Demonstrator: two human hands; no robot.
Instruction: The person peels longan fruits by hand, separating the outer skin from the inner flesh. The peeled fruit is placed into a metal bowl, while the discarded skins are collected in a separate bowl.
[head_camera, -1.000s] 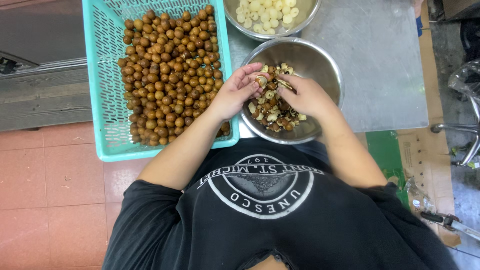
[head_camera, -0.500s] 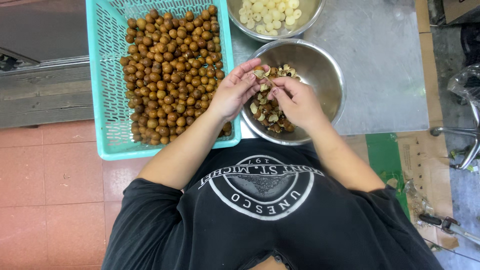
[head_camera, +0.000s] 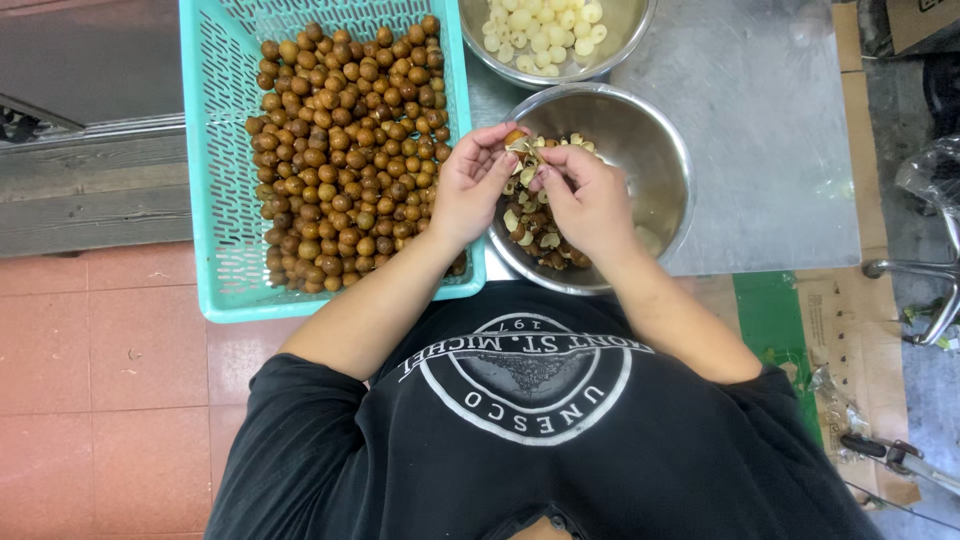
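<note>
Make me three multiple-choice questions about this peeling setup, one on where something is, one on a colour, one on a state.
1. Where are both hands working?
A. over the nearer metal bowl
B. over the basket
C. over the floor tiles

2. What colour is the basket of brown fruit?
A. red
B. turquoise
C. black

3. What does the farther metal bowl hold?
A. nothing
B. unpeeled brown fruit
C. pale peeled pieces

Answers:
1 A: the left hand and right hand meet on one small fruit above the nearer metal bowl, which holds shell scraps.
2 B: the basket is turquoise plastic mesh.
3 C: the farther metal bowl is filled with whitish round pieces.
</note>
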